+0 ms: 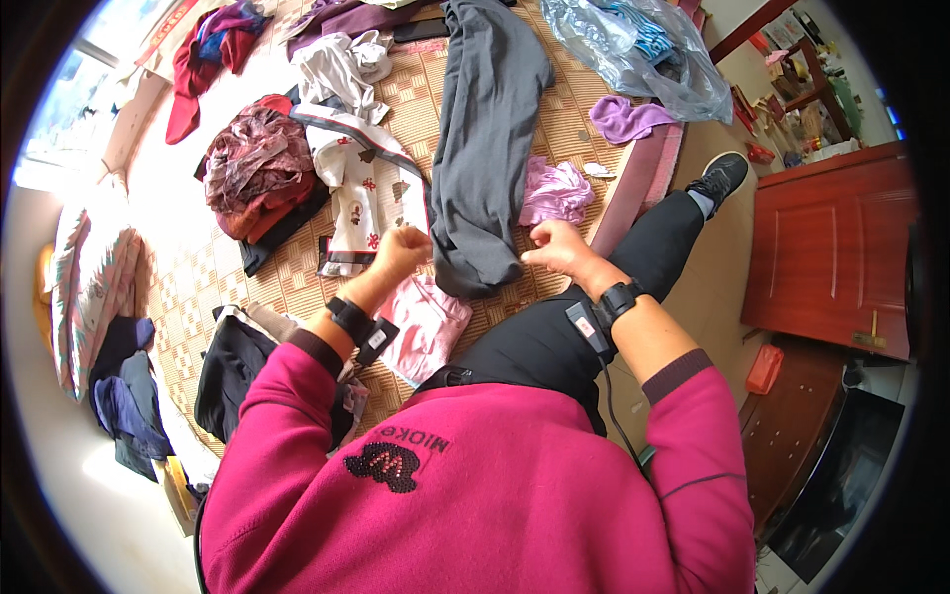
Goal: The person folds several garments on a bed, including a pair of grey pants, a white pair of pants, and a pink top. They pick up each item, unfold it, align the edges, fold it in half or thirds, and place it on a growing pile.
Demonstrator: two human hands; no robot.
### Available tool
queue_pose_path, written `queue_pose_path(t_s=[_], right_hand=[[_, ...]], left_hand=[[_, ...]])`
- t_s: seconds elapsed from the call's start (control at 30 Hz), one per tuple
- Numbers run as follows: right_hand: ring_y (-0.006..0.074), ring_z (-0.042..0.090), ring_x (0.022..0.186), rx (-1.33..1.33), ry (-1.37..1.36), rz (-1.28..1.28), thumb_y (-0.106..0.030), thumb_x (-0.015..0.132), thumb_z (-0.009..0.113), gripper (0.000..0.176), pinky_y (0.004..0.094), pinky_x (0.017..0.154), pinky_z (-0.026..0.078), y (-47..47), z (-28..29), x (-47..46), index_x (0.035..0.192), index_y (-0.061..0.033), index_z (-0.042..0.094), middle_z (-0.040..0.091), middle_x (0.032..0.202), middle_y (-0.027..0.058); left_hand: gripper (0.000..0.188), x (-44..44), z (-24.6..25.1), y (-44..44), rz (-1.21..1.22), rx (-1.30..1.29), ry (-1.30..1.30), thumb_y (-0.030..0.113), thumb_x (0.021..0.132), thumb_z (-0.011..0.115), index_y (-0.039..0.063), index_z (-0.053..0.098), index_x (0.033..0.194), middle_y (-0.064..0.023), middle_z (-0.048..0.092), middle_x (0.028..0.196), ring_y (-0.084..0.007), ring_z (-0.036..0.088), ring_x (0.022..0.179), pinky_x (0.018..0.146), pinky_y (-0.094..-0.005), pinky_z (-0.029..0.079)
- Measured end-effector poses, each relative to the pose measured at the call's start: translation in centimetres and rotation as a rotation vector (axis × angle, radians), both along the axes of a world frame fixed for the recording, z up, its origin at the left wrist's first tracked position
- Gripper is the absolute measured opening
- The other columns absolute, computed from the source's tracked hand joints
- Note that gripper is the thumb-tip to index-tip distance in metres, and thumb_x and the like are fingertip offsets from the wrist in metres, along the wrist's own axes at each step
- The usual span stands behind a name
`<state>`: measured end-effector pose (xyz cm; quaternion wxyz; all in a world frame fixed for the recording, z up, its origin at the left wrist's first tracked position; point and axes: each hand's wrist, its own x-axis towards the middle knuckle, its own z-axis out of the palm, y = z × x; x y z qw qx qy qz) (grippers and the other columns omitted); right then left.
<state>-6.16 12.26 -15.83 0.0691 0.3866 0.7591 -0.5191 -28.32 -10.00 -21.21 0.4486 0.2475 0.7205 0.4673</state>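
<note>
A pair of dark grey trousers (486, 141) lies lengthwise before me on the patterned mat, folded narrow, with its rounded near end between my two hands. By its left edge my left hand (404, 249) has curled fingers; whether any cloth is in them I cannot tell. Across from it, my right hand (562, 251) holds its thumb and forefinger apart, the tip close to the trousers' right edge, with no cloth visible between them. A white printed garment with dark trim (367, 182) spreads beyond my left hand. Crumpled pink-lilac cloth (557, 191) sits past my right hand.
Folded pink cloth (423, 327) lies near my lap. To the left are a clothes heap (260, 163) and black garments (234, 371). A clear plastic bag (668, 67) with clothing and a purple cloth (629, 119) lie far right. A red door (831, 245) stands at right.
</note>
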Motion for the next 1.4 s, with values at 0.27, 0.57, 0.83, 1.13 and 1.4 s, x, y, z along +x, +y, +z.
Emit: queue_pose_path(t_s=[0.27,0.57,0.83,1.13,1.4], right_hand=[[0.0280,0.067,0.079,0.394,0.018,0.376,-0.009,0.070,0.074,0.022,0.0364,0.074,0.052,-4.9,-0.7,-2.3,0.088,0.0001,0.067,0.069,0.084,0.0153],[0.0149,0.059,0.062,-0.007,0.387,0.130,-0.013,0.075,0.071,0.017,0.0326,0.057,0.048,-2.2,0.5,-4.5,0.073,0.0002,0.062,0.063,0.065,0.0087],[0.0379,0.062,0.075,0.571,0.249,0.146,-0.010,0.076,0.068,0.014,0.0435,0.067,0.049,-1.9,3.2,-4.0,0.080,-0.0038,0.057,0.063,0.076,0.0172],[0.0334,0.064,0.075,0.594,0.473,0.237,-0.007,0.071,0.063,0.011,0.0398,0.067,0.052,-4.8,6.2,-4.0,0.081,-0.0038,0.065,0.065,0.079,0.0149],[0.0214,0.064,0.067,0.187,0.528,0.105,-0.012,0.071,0.070,0.017,0.0334,0.063,0.050,-4.2,5.8,-4.8,0.079,0.0018,0.065,0.065,0.073,0.0147]], left_hand=[[0.024,5.7,1.1,0.4,-0.198,0.029,0.050,0.001,0.071,0.076,0.002,0.060,0.089,-0.0023,0.063,0.081,-0.0109,0.061,0.074,0.064,-0.0265,0.051],[0.014,6.3,2.7,4.3,0.166,0.241,-0.151,-0.003,0.081,0.067,0.000,0.062,0.093,-0.0038,0.065,0.078,-0.0107,0.059,0.066,0.061,-0.0250,0.050],[0.015,4.2,3.7,3.8,0.217,0.454,-0.911,0.009,0.099,0.044,0.001,0.053,0.107,-0.0120,0.065,0.104,-0.0229,0.065,0.094,0.084,-0.0407,0.055],[0.013,4.5,3.5,3.9,0.173,0.550,-0.875,0.009,0.099,0.043,0.002,0.052,0.105,-0.0128,0.063,0.106,-0.0239,0.064,0.095,0.085,-0.0426,0.054],[0.027,4.0,3.6,2.9,0.085,0.367,-0.607,0.003,0.091,0.051,0.004,0.054,0.118,-0.0099,0.063,0.113,-0.0211,0.062,0.101,0.088,-0.0395,0.052]])
